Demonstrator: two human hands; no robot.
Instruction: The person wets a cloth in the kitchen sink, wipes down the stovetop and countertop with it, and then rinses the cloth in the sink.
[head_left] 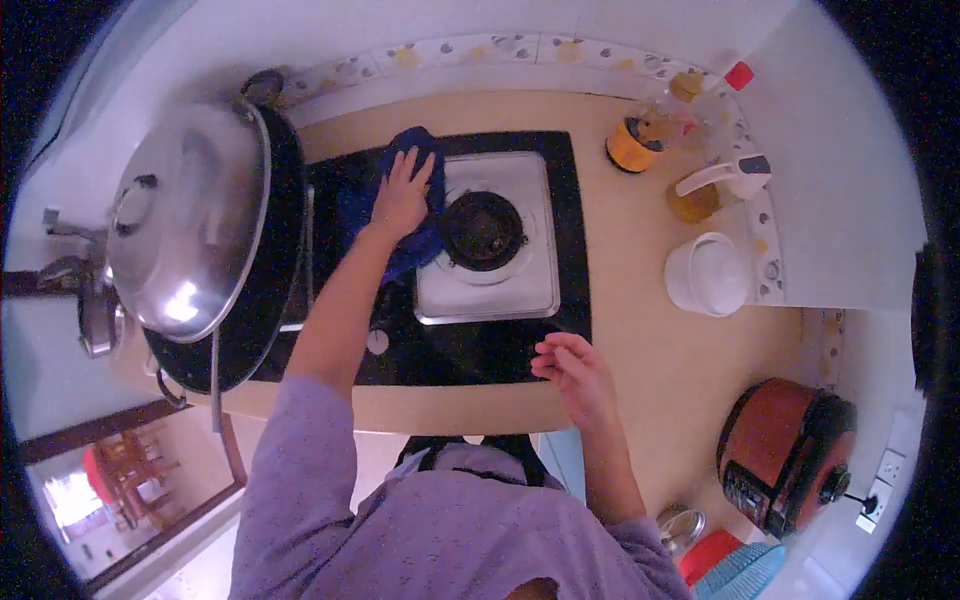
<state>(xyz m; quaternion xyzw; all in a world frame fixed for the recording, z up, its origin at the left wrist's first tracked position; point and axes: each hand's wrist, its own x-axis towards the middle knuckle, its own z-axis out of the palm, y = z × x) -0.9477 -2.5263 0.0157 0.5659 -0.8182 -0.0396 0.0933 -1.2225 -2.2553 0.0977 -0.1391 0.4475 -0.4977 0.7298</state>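
Note:
My left hand (404,196) lies with its fingers spread on a dark blue cloth (413,250), pressing it against the black glass stove top (480,357). The cloth is bunched between the large wok and the right burner (482,231), touching the edge of the silver burner tray (486,306). Over the front right corner of the stove hovers my right hand (573,367), its fingers loosely bent and nothing visible in it. Left of my left hand, a wok (284,200) with a domed metal lid (190,220) covers the left part of the stove.
Along the right wall stand an orange-banded jar (632,146), an oil bottle (685,90), a jug with a white handle (697,200) and a white container (710,275). A red-brown electric cooker (782,450) sits at the lower right, near a turquoise basket (742,575).

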